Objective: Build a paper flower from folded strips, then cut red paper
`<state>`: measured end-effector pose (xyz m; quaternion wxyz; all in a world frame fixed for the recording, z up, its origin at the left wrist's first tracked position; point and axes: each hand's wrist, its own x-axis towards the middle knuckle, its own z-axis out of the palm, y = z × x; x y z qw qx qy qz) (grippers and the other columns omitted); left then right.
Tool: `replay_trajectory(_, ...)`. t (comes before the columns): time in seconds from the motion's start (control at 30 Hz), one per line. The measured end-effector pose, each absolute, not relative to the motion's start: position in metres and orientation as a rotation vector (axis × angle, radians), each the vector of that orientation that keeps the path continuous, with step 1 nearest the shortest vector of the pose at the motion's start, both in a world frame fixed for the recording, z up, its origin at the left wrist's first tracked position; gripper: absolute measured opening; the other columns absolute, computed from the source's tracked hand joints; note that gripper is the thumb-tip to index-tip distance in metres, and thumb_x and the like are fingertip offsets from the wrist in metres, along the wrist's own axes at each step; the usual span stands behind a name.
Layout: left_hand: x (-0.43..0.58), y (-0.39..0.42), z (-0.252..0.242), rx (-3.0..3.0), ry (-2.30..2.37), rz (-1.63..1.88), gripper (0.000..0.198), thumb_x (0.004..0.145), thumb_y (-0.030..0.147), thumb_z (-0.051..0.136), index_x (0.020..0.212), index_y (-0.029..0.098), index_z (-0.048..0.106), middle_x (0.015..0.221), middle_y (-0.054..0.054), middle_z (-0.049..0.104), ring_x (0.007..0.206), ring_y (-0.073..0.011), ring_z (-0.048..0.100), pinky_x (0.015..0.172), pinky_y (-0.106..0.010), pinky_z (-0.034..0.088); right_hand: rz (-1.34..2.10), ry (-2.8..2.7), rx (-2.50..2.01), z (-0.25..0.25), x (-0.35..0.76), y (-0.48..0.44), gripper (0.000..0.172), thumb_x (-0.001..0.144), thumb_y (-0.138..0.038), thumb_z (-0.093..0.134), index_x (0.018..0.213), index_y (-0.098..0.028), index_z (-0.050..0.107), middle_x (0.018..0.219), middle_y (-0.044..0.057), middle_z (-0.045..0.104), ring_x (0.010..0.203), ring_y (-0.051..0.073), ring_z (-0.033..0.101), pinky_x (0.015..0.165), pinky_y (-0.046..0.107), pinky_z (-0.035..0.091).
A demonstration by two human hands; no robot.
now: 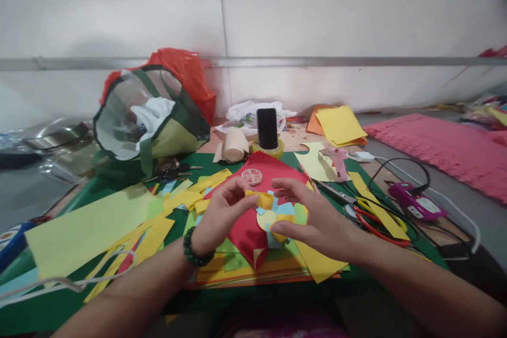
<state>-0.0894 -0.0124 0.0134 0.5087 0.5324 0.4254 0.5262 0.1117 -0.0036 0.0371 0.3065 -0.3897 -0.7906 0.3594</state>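
Observation:
My left hand [222, 211] pinches a small folded yellow paper piece [263, 199] between thumb and fingers. My right hand [312, 216] is close beside it, its upper fingers stretched toward that piece and its lower fingers curled on a second yellow paper scrap [282, 232]. Both hands hover over a red paper sheet [247, 229] bearing small blue, green and pale yellow cut shapes [273, 214]. A dark bead bracelet [193, 251] circles my left wrist. A small round clear container [252, 176] lies just beyond my fingers.
Yellow paper strips [166, 216] and sheets cover the green mat [47, 306]. A phone [267, 128] stands on a tape roll at the back. Scissors [366, 216], a purple glue gun [415, 202] and cables lie right; a green bag [146, 116] stands left.

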Motion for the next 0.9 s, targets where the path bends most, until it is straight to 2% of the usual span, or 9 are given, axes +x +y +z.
replay_trajectory(0.1,-0.075,-0.020,0.001,1.266,1.033,1.249,0.036,0.073,0.045,0.071,0.074,0.020,0.046,0.072,0.003,0.051,0.067,-0.0115,0.052,0.063,-0.025,0.045,1.152,-1.930,-0.979,0.029,0.095,0.007,0.034,0.077,-0.043,0.069,0.101,-0.020,0.060,0.094,0.004,0.068,0.082,0.017,0.065,0.071,0.030,0.054)
replay_trajectory(0.17,-0.076,-0.019,-0.003,1.327,1.077,1.216,0.031,0.076,0.044,0.067,0.079,0.020,0.048,0.072,0.003,0.050,0.066,-0.0112,0.050,0.061,-0.024,0.044,1.214,-1.874,-0.985,0.026,0.093,0.015,0.025,0.078,-0.042,0.067,0.086,-0.019,0.060,0.080,0.001,0.065,0.068,0.013,0.059,0.060,0.025,0.050)
replay_trajectory(0.23,-0.082,-0.016,-0.005,1.475,1.131,1.167,0.022,0.080,0.038,0.062,0.085,0.020,0.050,0.076,0.002,0.053,0.068,-0.0121,0.052,0.062,-0.025,0.046,1.227,-1.878,-1.013,0.027,0.097,0.025,0.021,0.077,-0.038,0.066,0.082,-0.019,0.058,0.075,-0.001,0.061,0.062,0.011,0.055,0.056,0.023,0.046)
replay_trajectory(0.3,-0.087,-0.011,-0.008,1.737,1.221,1.090,0.011,0.083,0.028,0.057,0.088,0.019,0.053,0.082,-0.001,0.059,0.075,-0.0148,0.055,0.069,-0.029,0.048,1.220,-1.966,-1.080,0.028,0.103,0.035,0.015,0.078,-0.030,0.064,0.087,-0.019,0.058,0.071,-0.003,0.059,0.061,0.011,0.056,0.056,0.022,0.045)
replay_trajectory(0.37,-0.091,-0.008,-0.013,2.063,1.329,0.924,0.007,0.082,0.017,0.051,0.086,0.019,0.056,0.085,-0.004,0.063,0.081,-0.0183,0.057,0.076,-0.033,0.047,1.249,-2.111,-1.185,0.028,0.109,0.045,0.018,0.080,-0.022,0.061,0.097,-0.018,0.058,0.068,-0.004,0.057,0.059,0.011,0.058,0.056,0.022,0.046)
replay_trajectory(0.43,-0.090,-0.006,-0.018,2.352,1.402,0.676,0.015,0.080,0.009,0.049,0.082,0.018,0.061,0.084,-0.006,0.065,0.084,-0.0215,0.056,0.079,-0.037,0.046,1.209,-2.278,-1.284,0.026,0.111,0.052,0.026,0.082,-0.017,0.058,0.108,-0.017,0.058,0.069,-0.004,0.057,0.059,0.012,0.059,0.056,0.023,0.045)
replay_trajectory(0.53,-0.086,-0.007,-0.023,2.602,1.393,0.369,0.019,0.082,0.008,0.049,0.077,0.018,0.064,0.084,-0.008,0.067,0.085,-0.0241,0.054,0.078,-0.040,0.043,1.008,-2.470,-1.352,0.018,0.110,0.058,0.038,0.081,-0.014,0.059,0.119,-0.018,0.057,0.072,-0.002,0.060,0.065,0.014,0.060,0.058,0.022,0.043)
replay_trajectory(0.63,-0.083,-0.008,-0.025,2.697,1.353,0.242,0.020,0.086,0.010,0.049,0.077,0.018,0.065,0.086,-0.008,0.067,0.085,-0.0241,0.054,0.076,-0.039,0.040,0.956,-2.531,-1.395,0.009,0.108,0.062,0.043,0.081,-0.014,0.060,0.124,-0.017,0.056,0.074,-0.001,0.062,0.066,0.014,0.060,0.056,0.022,0.041)
replay_trajectory(0.9,-0.082,-0.008,-0.029,2.791,1.263,0.235,0.024,0.093,0.013,0.046,0.107,0.019,0.064,0.096,-0.009,0.067,0.088,-0.0245,0.052,0.076,-0.040,0.035,0.861,-2.591,-1.444,-0.005,0.106,0.067,0.049,0.081,-0.014,0.060,0.129,-0.016,0.054,0.079,0.002,0.066,0.067,0.015,0.061,0.057,0.021,0.038)
